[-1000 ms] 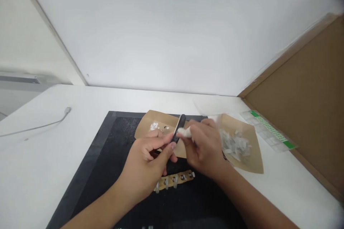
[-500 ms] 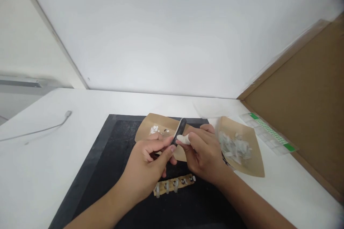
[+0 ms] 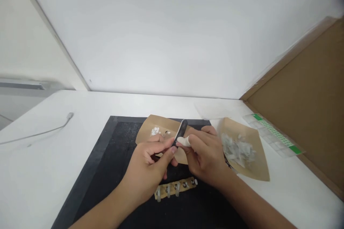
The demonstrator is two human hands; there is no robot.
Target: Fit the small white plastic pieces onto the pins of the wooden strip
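My left hand (image 3: 150, 164) is closed, pinching the lower end of a slim black strip (image 3: 181, 132) with a rounded tip and a pale edge. Against the strip's right side are the closed fingertips of my right hand (image 3: 205, 154). A white piece, perhaps a finger cot (image 3: 184, 141), shows at its index fingertip; whatever is pinched there is hidden. Part of a dark slender tool (image 3: 228, 162) sticks out beneath this hand. Below both hands lies a tan strip (image 3: 176, 188) bearing several round metal pieces, some with translucent bands across them.
A black mat (image 3: 107, 171) covers the table's middle. Brown paper (image 3: 143, 130) behind my hands holds small white bits (image 3: 155, 131). Another brown sheet (image 3: 259, 161) at right carries translucent scraps (image 3: 238, 149). Beyond it are a clear compartment case (image 3: 276, 136) and a cardboard panel (image 3: 303, 89). A cable (image 3: 40, 134) lies left.
The whole view has shifted slightly, so things appear a little lower and further right. Both hands keep nearly the same pose around the black strip.
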